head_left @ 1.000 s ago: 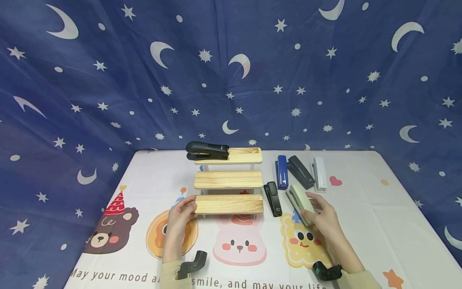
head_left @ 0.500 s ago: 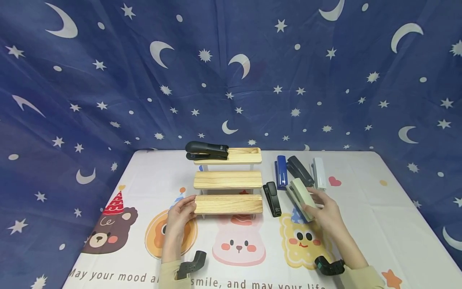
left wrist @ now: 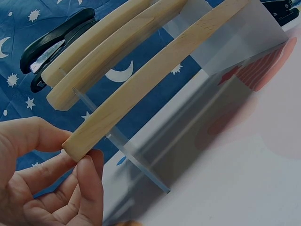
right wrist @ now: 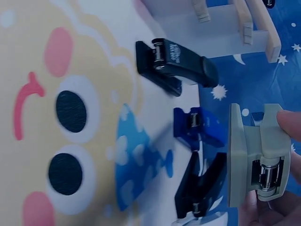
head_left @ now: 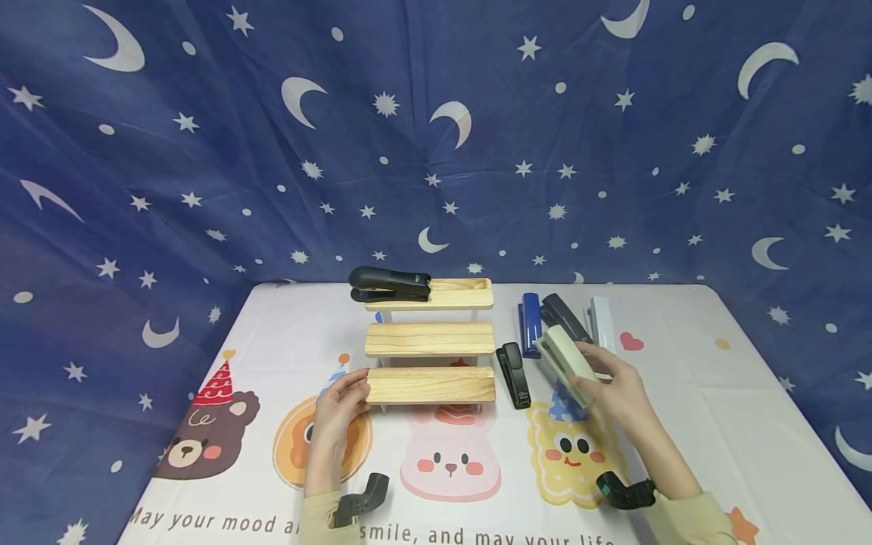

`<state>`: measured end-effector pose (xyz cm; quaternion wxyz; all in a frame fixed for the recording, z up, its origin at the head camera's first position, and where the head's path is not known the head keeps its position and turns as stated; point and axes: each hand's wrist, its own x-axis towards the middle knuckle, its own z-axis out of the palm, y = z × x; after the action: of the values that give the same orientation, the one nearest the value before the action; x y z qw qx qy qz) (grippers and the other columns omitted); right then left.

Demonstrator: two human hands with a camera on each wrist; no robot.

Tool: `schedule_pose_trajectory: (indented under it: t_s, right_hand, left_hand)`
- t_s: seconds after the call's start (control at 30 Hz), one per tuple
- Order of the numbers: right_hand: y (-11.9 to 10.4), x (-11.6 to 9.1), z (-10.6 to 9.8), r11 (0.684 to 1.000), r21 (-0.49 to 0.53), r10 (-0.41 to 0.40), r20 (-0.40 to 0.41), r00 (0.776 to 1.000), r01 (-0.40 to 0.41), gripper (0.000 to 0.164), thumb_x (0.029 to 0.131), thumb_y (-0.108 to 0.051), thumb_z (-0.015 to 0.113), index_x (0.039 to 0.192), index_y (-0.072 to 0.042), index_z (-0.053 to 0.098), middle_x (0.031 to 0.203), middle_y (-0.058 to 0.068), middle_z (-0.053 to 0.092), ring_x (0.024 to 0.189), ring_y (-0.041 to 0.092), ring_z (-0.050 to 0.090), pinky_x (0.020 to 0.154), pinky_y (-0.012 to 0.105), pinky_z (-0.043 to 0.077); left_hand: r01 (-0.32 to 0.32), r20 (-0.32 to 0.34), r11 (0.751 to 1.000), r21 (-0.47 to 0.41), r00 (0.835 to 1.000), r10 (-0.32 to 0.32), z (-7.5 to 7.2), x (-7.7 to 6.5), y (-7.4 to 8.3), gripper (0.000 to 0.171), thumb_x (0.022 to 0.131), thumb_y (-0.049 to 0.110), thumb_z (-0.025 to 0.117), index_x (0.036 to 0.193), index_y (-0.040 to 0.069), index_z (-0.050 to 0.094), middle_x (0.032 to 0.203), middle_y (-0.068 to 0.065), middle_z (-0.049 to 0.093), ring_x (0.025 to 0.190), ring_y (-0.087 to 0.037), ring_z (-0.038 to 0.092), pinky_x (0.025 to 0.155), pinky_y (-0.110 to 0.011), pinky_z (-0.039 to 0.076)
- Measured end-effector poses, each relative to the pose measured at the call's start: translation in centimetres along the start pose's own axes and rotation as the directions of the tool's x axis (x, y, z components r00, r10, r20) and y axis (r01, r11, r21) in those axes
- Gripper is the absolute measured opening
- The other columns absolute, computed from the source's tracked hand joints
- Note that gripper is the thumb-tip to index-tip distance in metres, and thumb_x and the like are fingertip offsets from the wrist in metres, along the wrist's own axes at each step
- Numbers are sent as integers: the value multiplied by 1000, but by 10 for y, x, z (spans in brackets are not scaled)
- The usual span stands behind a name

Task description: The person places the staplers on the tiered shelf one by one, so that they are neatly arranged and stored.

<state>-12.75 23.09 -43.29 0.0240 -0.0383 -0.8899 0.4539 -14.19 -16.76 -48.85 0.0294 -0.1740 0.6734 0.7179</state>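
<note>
- The right hand (head_left: 616,387) grips a long cream stapler (head_left: 567,362) above the desk (head_left: 688,378).
- The left hand (head_left: 337,407) pinches the flat wooden bottom step (head_left: 432,385) by its left end.
- Near the cream stapler sit a blue stapler (head_left: 531,324), dark grey stapler (head_left: 567,316), white stapler (head_left: 602,322) and small black stapler (head_left: 514,376).
- A big black stapler (head_left: 388,284) lies on the wooden top step (head_left: 459,294).

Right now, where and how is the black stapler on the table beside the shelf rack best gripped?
Probably mid-length on the black stapler, pinching its long sides, from above and the near end. It is long and narrow and rests on its base; the shelf rack stands to its left, the blue stapler close by its far right.
</note>
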Motion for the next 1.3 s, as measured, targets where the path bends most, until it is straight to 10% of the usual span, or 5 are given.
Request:
schedule_pose_trajectory:
  t_s: [0.13, 0.37, 1.3]
  right_hand:
    - [-6, 3, -2, 1000, -2, -13, 0, 1000, 13, 56, 83, -11, 70, 137, -9, 52, 123, 21, 63, 106, 22, 58, 81, 18, 49]
    - [-18, 10, -4, 999, 19, -36, 13, 999, 36, 57, 84, -9, 68, 138, -8, 51, 126, 26, 60, 109, 37, 60, 85, 42, 54]
    - [-67, 40, -12, 997, 52, -56, 78, 995, 52, 58, 84, -11, 68, 139, -13, 50, 135, 20, 56, 111, 38, 57, 69, 35, 54]
  left_hand:
    - [-12, 0, 1000, -2, 1000, 12, 0, 1, -1, 39, 90, 5, 60, 129, -3, 56, 95, 8, 62, 75, -3, 58, 67, -19, 51]
    - [-33, -4, 999, -15, 999, 33, -1, 1, -3, 37, 89, 5, 61, 125, -3, 58, 96, 4, 63, 74, -5, 59, 67, -19, 51]
    - [-22, -2, 1000, 4, 1000, 22, 0, 0, 0, 39, 90, 5, 60, 128, -3, 56, 94, 7, 63, 75, -3, 59, 67, -18, 51]
